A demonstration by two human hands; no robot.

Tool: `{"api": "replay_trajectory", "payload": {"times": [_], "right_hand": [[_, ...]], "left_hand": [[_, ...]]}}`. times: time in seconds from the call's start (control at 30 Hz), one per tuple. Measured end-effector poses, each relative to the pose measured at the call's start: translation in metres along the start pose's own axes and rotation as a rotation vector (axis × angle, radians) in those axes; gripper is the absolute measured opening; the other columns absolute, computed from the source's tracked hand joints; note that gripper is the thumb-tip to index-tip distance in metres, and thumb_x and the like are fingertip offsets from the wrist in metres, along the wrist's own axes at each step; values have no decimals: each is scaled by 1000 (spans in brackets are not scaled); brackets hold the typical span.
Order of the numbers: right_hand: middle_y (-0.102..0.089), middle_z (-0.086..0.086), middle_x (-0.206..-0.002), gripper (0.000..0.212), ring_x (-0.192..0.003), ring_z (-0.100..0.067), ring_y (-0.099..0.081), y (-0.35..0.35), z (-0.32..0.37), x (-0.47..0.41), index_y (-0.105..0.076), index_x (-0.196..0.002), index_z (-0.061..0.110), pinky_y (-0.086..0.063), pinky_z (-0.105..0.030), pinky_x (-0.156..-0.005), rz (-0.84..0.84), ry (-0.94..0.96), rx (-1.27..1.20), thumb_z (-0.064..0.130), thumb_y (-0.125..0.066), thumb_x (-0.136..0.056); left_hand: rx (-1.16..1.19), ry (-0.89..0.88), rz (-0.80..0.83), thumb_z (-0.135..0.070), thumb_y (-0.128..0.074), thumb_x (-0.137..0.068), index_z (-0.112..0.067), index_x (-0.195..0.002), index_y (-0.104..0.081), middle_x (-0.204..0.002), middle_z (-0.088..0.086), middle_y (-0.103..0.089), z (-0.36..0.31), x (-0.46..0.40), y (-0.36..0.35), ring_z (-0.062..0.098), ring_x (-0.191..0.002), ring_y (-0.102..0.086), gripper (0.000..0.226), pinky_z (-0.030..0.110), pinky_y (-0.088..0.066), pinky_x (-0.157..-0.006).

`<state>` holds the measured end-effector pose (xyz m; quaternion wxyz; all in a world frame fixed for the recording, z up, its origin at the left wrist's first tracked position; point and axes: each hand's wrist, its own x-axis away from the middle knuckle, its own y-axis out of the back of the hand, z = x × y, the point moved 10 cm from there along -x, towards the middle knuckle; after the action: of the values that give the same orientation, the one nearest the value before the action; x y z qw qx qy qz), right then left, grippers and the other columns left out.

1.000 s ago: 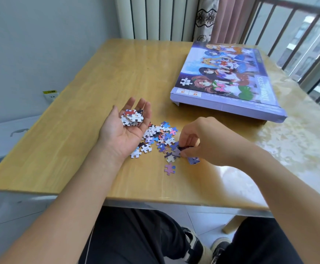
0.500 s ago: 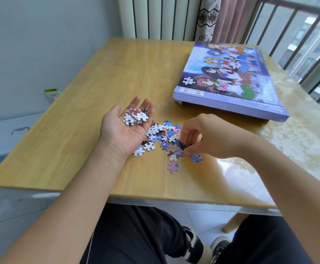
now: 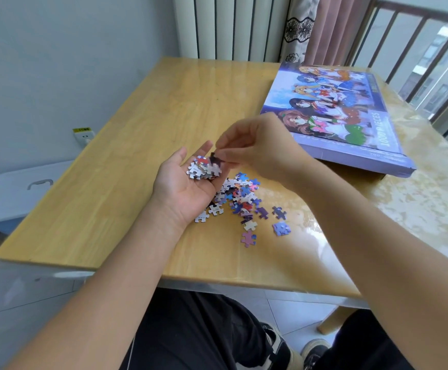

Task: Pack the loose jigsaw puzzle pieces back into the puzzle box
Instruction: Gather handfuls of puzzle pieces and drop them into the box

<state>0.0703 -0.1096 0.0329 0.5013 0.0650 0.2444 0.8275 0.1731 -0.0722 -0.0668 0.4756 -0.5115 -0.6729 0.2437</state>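
My left hand (image 3: pixel 185 185) lies palm up over the table, cupping a small heap of puzzle pieces (image 3: pixel 204 169). My right hand (image 3: pixel 260 148) hovers just right of it, its thumb and forefinger pinching a dark puzzle piece (image 3: pixel 215 159) above that heap. Several loose pieces (image 3: pixel 244 201) are scattered on the wooden table (image 3: pixel 142 156) below and to the right of my left hand. The closed puzzle box (image 3: pixel 340 116), purple with a cartoon picture on top, lies flat at the table's far right.
A white radiator (image 3: pixel 228 25) and curtains (image 3: pixel 321 28) stand behind the table. A railing (image 3: pixel 428 49) runs along the right. A pale blue bin with a handle (image 3: pixel 17 190) sits low on the left. My knees and shoes show under the table's near edge.
My right hand has lifted from the loose pile with a dark piece and moved left and up to my left palm. The left hand stayed cupped in place.
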Motion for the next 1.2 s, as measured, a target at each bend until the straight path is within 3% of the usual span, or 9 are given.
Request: {"api": "replay_trajectory", "payload": {"times": [0.13,0.23,0.33,0.5,0.73,0.8,0.93,1.0,1.2], "right_hand": [[-75,4,-95,21,-80,-7,-71,5,16,4,-75,-103,15,-58,-31,-79,-124,156,324,13,-79,-82],[-69,14,-96,44,-81,-6,-67,6,-7,34,-71,-109,28,-56,-27,-74,163,31,505,33,-90,-69],[-64,14,-97,60,-78,-4,-66,19,-47,68,-65,-111,36,-56,-28,-70,352,-173,652,38,-95,-59],[-68,13,-80,42,-68,-3,-63,27,-59,80,-71,-92,31,-55,-26,-65,271,-181,509,33,-96,-59],[-71,4,-90,36,-76,-11,-67,2,-37,40,-72,-98,20,-58,-33,-73,50,0,307,24,-92,-68],[-68,8,-109,53,-93,-10,-63,1,-27,30,-68,-115,27,-54,-31,-81,49,9,372,39,-90,-68],[-35,8,-149,110,-137,-21,-29,-39,-37,25,-28,-150,50,-35,-44,-110,416,-107,824,74,-80,-57],[-38,6,-144,100,-132,-26,-32,-49,-39,19,-30,-149,53,-36,-45,-108,459,-92,910,75,-75,-62],[-58,-4,-107,33,-95,-22,-58,-37,-26,12,-69,-115,27,-51,-41,-83,271,57,742,33,-78,-84]], "left_hand": [[79,-36,-25,-30,-38,-107,2,-115,-63,-103,25,-66,-8,-1,4,35,-97,-68,42,45,-55,-95],[160,-43,-10,-29,-38,-107,4,-108,-62,-100,27,-65,-12,-3,5,34,-115,-63,41,48,-57,-88],[175,-47,-13,-26,-40,-107,6,-104,-62,-100,29,-65,-12,-5,4,37,-110,-66,39,45,-61,-79],[178,-60,-45,-30,-32,-108,3,-100,-62,-95,25,-66,-15,-4,7,37,-86,-70,45,36,-61,-63],[178,-126,-28,-22,-32,-108,3,-116,-60,-110,27,-66,-34,10,23,35,-112,-65,39,46,-56,-91],[192,-136,-1,-20,-34,-107,3,-120,-60,-119,27,-64,-37,13,27,36,-112,-65,37,48,-52,-98],[234,-165,0,-25,-32,-109,2,-120,-59,-110,27,-66,-39,13,28,35,-111,-66,40,49,-51,-99],[247,-173,-9,-25,-32,-109,3,-120,-60,-107,27,-66,-38,12,27,35,-111,-66,41,50,-52,-98],[202,-154,5,-27,-32,-109,3,-127,-59,-112,28,-66,-35,13,29,38,-114,-64,44,49,-53,-97]]}}
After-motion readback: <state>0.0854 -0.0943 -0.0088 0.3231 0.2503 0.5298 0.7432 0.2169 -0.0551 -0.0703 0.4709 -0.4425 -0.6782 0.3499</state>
